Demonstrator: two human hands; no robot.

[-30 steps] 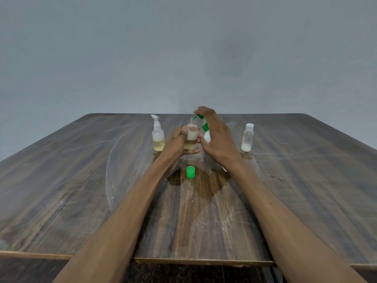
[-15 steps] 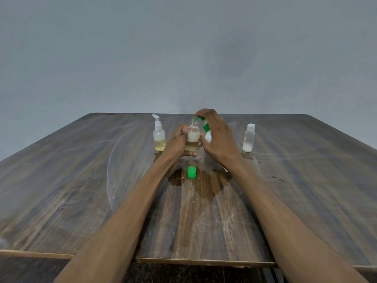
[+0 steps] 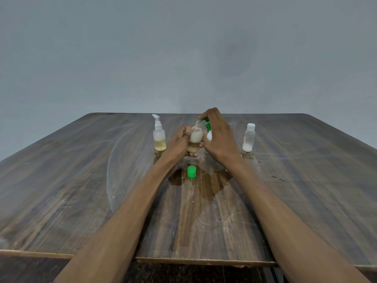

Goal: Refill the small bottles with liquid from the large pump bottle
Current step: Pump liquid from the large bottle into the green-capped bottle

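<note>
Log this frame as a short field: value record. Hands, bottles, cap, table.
left hand: grips small open bottle, upright, off the table
small open bottle contents: whitish above, yellowish below
right hand: on the green-pump bottle, mostly hidden; spout at the small bottle's mouth
green cap: loose on table, near side of both hands
white-pump bottle: stands left of the hands, yellowish liquid in lower part
white-capped bottle: stands right of the hands, capped, white liquid at bottom
table: dark wet patch around green cap
</note>
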